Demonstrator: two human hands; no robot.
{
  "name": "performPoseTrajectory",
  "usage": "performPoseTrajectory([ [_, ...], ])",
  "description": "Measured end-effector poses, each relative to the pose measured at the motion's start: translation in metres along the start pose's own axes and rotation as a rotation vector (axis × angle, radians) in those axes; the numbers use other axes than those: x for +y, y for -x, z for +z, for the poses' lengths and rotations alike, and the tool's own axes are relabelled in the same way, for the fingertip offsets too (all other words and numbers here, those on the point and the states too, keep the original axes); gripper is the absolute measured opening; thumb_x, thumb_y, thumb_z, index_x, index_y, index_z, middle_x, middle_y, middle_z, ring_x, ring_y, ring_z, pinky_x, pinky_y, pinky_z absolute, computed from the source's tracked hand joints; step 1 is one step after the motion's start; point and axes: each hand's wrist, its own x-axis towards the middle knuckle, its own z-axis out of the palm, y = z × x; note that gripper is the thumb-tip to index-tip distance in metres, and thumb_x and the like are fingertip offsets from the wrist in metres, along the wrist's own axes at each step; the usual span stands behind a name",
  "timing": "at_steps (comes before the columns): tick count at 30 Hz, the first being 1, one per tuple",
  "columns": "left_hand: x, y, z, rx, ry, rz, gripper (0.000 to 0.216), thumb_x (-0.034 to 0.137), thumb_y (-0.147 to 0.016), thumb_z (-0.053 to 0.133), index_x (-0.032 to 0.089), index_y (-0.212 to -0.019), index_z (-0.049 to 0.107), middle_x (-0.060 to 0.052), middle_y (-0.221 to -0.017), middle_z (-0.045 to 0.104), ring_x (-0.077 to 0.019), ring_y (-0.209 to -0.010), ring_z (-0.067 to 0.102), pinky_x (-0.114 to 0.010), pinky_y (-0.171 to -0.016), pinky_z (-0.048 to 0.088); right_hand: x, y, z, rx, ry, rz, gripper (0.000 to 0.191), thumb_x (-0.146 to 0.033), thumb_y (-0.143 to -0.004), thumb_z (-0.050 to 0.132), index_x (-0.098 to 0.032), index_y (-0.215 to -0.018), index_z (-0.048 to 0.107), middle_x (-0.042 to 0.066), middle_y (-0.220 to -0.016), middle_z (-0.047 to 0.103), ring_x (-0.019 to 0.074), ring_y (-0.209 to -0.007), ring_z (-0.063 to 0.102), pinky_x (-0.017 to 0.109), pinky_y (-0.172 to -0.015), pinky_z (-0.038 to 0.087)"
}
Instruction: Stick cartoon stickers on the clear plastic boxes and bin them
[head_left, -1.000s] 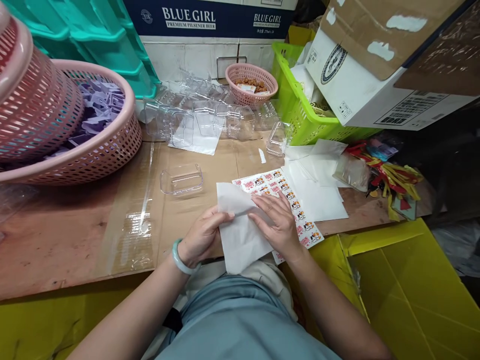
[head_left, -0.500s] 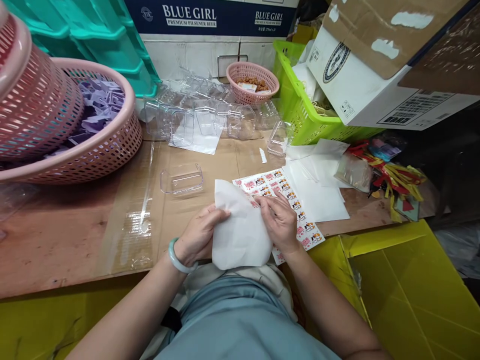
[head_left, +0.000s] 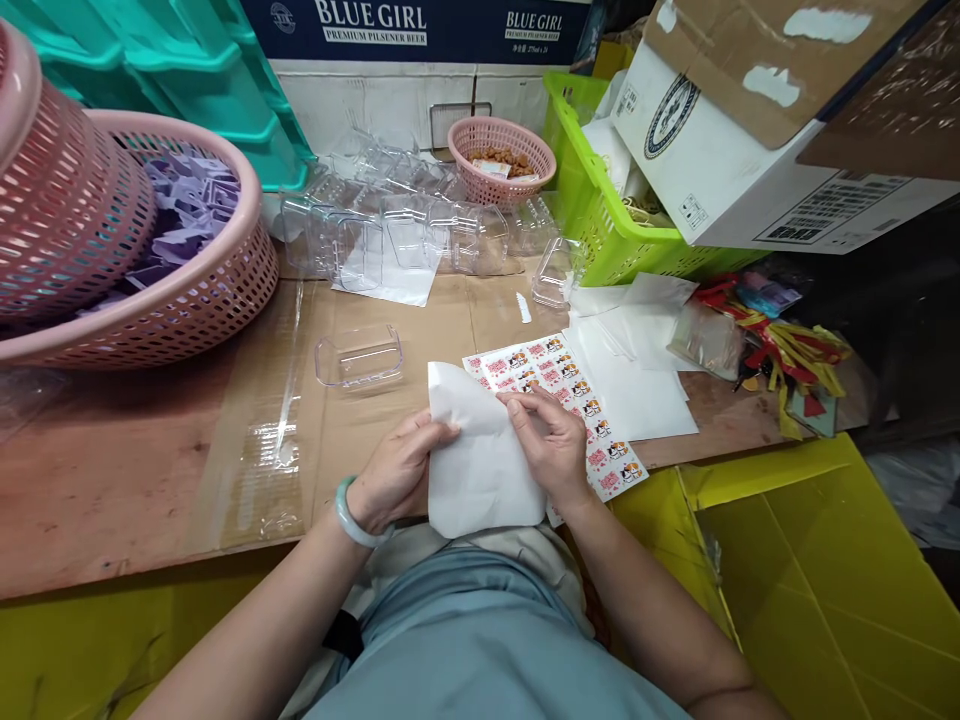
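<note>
A white sheet of paper (head_left: 480, 480) with rounded lower corners is held up in front of me, slightly bent. My left hand (head_left: 397, 465) pinches its left edge between thumb and fingers. At the upper right edge, the thumb and fingertips of my right hand (head_left: 551, 440) are closed on the same sheet. Partly behind that hand lies a sticker sheet (head_left: 596, 405) printed with cartoon cats and pink writing. To the left, a clear plastic piece (head_left: 360, 358) rests on the cardboard (head_left: 277, 400).
Clear plastic pieces (head_left: 405, 235) are heaped at the back, near a small pink basket (head_left: 501, 190). A large pink basket (head_left: 247, 240) stands left; a green crate (head_left: 592, 200) and white box (head_left: 720, 190) stand right. White papers (head_left: 645, 395) lie beside the stickers.
My right fingers have shifted slightly left along the paper's upper edge. A pink-printed bit beside those fingertips no longer shows. My left hand keeps its hold.
</note>
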Motion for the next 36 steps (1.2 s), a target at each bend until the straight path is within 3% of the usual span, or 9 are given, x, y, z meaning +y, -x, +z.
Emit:
performPoseTrajectory([
  [6, -0.009, -0.019, 0.004, 0.072, 0.057, -0.022, 0.013, 0.015, -0.066, 0.07, 0.013, -0.079, 0.069, -0.006, -0.078, 0.073, -0.02, -0.071, 0.067, -0.031, -0.071, 0.054, 0.02, -0.035, -0.026, 0.474, -0.534, 0.296, 0.017, -0.033, -0.084, 0.065, -0.017, -0.088, 0.07, 0.006, -0.092, 0.076, 0.0186, -0.085, 0.072, 0.039, -0.086, 0.058],
  [11, -0.011, -0.019, 0.025, 0.235, -0.089, 0.369, 0.036, 0.02, -0.072, 0.073, 0.023, -0.107, 0.065, -0.005, -0.12, 0.067, -0.0239, -0.122, 0.055, -0.031, -0.1, 0.043, 0.01, -0.054, -0.062, 0.774, -0.247, -0.055, 0.019, -0.033, -0.09, 0.059, -0.018, -0.096, 0.07, 0.006, -0.098, 0.074, 0.0214, -0.095, 0.071, 0.048, -0.096, 0.053],
  [14, -0.01, 0.001, 0.032, 0.323, -0.317, 0.621, 0.038, 0.024, -0.077, 0.073, 0.029, -0.114, 0.064, -0.002, -0.146, 0.048, -0.0216, -0.14, 0.034, -0.029, -0.113, 0.028, -0.004, -0.034, -0.046, 0.528, 0.171, -0.358, 0.022, -0.022, -0.09, 0.059, -0.024, -0.109, 0.069, 0.005, -0.111, 0.073, 0.0243, -0.107, 0.067, 0.053, -0.108, 0.042],
  [19, -0.009, 0.009, 0.014, 0.088, -0.155, 0.357, 0.024, 0.038, -0.084, 0.065, 0.018, -0.093, 0.073, -0.008, -0.11, 0.071, -0.0243, -0.109, 0.061, -0.033, -0.098, 0.044, -0.011, -0.005, 0.012, -0.108, 0.396, -0.625, 0.044, -0.017, -0.087, 0.062, -0.03, -0.128, 0.058, 0.005, -0.126, 0.066, 0.0261, -0.125, 0.057, 0.053, -0.114, 0.035],
  [22, -0.006, 0.003, -0.006, 0.212, -0.075, 0.347, 0.023, 0.037, -0.082, 0.067, 0.019, -0.093, 0.074, -0.005, -0.1, 0.073, -0.0187, -0.094, 0.064, -0.029, -0.089, 0.048, -0.012, -0.002, 0.029, -0.232, 0.261, -0.488, 0.059, -0.03, -0.083, 0.069, -0.026, -0.138, 0.047, 0.01, -0.14, 0.055, 0.0286, -0.134, 0.046, 0.053, -0.113, 0.036],
  [25, 0.0, 0.005, -0.017, 0.23, -0.222, 0.416, 0.024, 0.038, -0.084, 0.065, 0.019, -0.096, 0.075, -0.006, -0.106, 0.072, -0.019, -0.1, 0.063, -0.028, -0.093, 0.047, -0.011, -0.005, 0.035, -0.166, -0.081, -0.121, 0.073, -0.04, -0.078, 0.074, -0.023, -0.14, 0.041, 0.014, -0.136, 0.056, 0.025, -0.12, 0.058, 0.04, -0.094, 0.054],
  [29, 0.01, 0.012, -0.024, 0.143, -0.624, 0.597, 0.024, 0.035, -0.088, 0.059, 0.018, -0.095, 0.075, -0.009, -0.108, 0.07, -0.0223, -0.102, 0.063, -0.034, -0.093, 0.049, -0.011, -0.015, 0.043, -0.199, -0.439, 0.328, 0.03, -0.044, -0.08, 0.071, -0.019, -0.097, 0.066, 0.003, -0.082, 0.069, 0.014, -0.069, 0.064, 0.026, -0.063, 0.054],
  [33, 0.043, -0.002, -0.056, 0.566, -1.088, 0.993, 0.037, 0.033, -0.085, 0.062, 0.016, -0.117, 0.065, -0.014, -0.122, 0.061, -0.0248, -0.11, 0.059, -0.037, -0.091, 0.051, -0.017, -0.037, 0.046, 0.079, -0.613, 0.461, 0.024, -0.04, -0.072, 0.078, -0.02, -0.077, 0.066, -0.004, -0.07, 0.064, 0.0087, -0.061, 0.056, 0.022, -0.062, 0.048],
  [36, 0.076, -0.024, -0.089, 0.805, -1.364, 0.886, 0.055, 0.031, -0.081, 0.065, 0.009, -0.13, 0.055, -0.019, -0.125, 0.057, -0.0312, -0.118, 0.055, -0.045, -0.099, 0.047, -0.025, -0.049, 0.048, 0.103, -0.759, 0.553, 0.029, -0.038, -0.064, 0.084, -0.02, -0.075, 0.065, -0.004, -0.071, 0.062, 0.0081, -0.06, 0.055, 0.022, -0.06, 0.048],
])
